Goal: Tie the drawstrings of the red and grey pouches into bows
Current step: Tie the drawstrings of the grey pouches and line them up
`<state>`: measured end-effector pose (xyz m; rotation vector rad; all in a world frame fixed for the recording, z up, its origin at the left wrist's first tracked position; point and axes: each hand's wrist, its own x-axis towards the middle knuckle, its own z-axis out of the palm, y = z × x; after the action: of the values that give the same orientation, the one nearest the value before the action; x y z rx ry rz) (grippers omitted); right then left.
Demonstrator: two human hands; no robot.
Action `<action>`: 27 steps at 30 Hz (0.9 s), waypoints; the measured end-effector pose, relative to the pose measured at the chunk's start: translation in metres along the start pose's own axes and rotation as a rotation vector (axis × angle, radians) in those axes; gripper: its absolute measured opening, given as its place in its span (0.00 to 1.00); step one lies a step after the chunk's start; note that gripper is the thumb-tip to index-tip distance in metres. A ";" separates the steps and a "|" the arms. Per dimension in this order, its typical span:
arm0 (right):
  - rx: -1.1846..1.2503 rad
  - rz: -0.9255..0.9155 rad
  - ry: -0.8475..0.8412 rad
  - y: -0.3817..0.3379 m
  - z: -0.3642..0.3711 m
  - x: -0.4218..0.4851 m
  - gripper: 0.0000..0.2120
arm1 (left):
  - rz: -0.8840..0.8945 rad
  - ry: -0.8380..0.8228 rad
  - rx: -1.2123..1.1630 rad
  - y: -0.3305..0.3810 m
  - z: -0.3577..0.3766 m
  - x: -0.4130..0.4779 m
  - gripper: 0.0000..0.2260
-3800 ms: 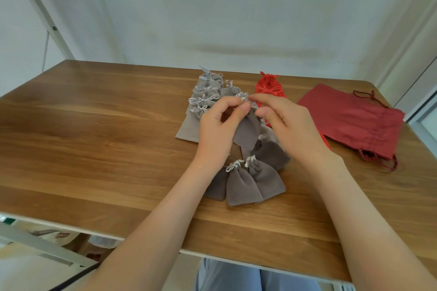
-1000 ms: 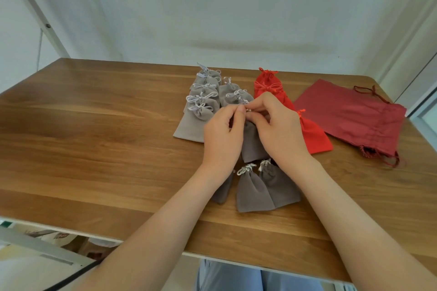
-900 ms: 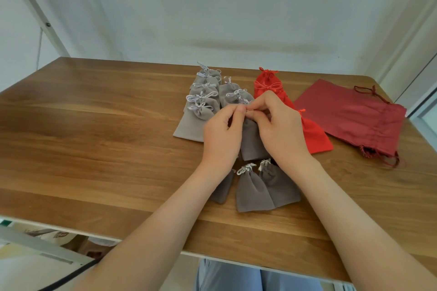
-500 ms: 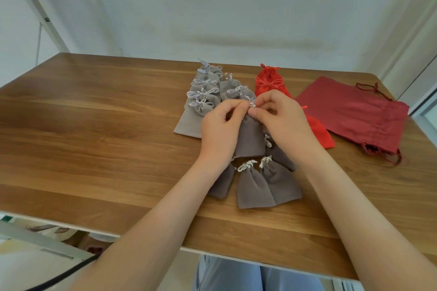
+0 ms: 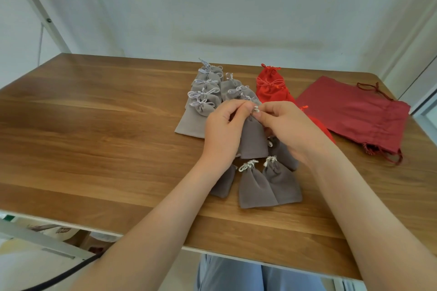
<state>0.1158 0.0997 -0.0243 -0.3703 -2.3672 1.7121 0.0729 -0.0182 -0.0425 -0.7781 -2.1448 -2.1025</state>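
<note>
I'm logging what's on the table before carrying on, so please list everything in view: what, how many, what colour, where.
held pouch: one, dark grey, centre, between the hands
drawstring: one, pale, at the held pouch's neck
bowed pouches: about eight, grey, two rows beyond the hands
flat pouch: one, light grey, under the left row
near pouches: four visible, dark grey, nearer than the hands
red pouches: count unclear, bright red, overlapping right of the grey rows
dark red bag: one, flat, far right
table: one, brown wood, under everything
left hand: pinches the drawstring
right hand: pinches the drawstring
</note>
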 end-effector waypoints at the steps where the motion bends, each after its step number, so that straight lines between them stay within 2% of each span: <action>1: 0.002 0.004 -0.001 0.000 0.000 0.000 0.09 | -0.025 -0.020 -0.056 0.002 -0.001 0.000 0.14; 4: 0.022 -0.003 -0.036 -0.001 -0.001 0.000 0.10 | -0.103 -0.084 -0.237 0.005 -0.003 0.003 0.16; 7: 0.066 -0.011 -0.062 -0.002 -0.005 -0.001 0.11 | -0.243 -0.151 -0.417 0.007 -0.006 0.006 0.11; 10: 0.157 0.002 -0.141 -0.003 -0.009 -0.004 0.11 | -0.350 -0.233 -0.476 0.007 -0.011 0.011 0.09; 13: 0.214 0.019 -0.184 -0.004 -0.011 -0.006 0.12 | -0.360 -0.290 -0.429 0.006 -0.015 0.012 0.10; 19: 0.150 0.012 -0.120 -0.002 -0.009 -0.005 0.13 | -0.289 -0.357 -0.300 0.011 -0.025 0.016 0.14; 27: -0.118 0.011 -0.069 0.002 -0.008 -0.001 0.10 | -0.254 -0.341 -0.036 0.005 -0.028 0.017 0.08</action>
<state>0.1198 0.1075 -0.0239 -0.3486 -2.5275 1.6184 0.0511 -0.0398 -0.0291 -0.9780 -2.5020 -2.2734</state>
